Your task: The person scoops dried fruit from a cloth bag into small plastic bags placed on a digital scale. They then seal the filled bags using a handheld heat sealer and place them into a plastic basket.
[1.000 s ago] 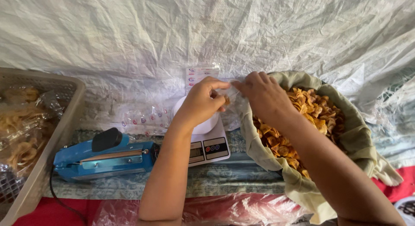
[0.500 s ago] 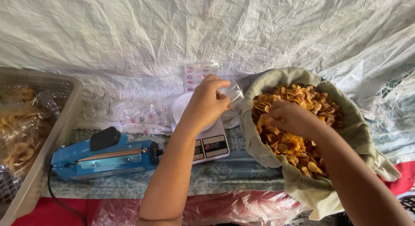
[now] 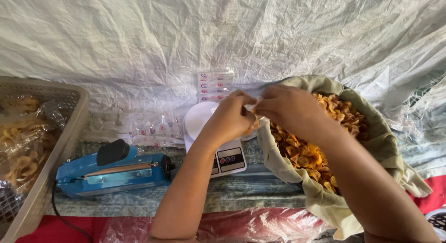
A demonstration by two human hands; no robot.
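Filling step in hand, by the look of it. Left hand [image 3: 230,120] closed on a small clear plastic bag [image 3: 253,106], kept just above the white digital kitchen scale [image 3: 199,118] on the worktop. Right hand [image 3: 290,108] curled at the bag's mouth, touching the left; fingertips hidden, so gripping or loose cannot be told. Probably some chips between them, but view too poor to be sure. Just right of the hands, a cloth-lined basket [image 3: 278,164] of yellow fried chips [image 3: 325,145]. Blue heat sealer [image 3: 116,171] left of the scale. Next move: calls for a steady, open bag mouth, kept over the scale plate.
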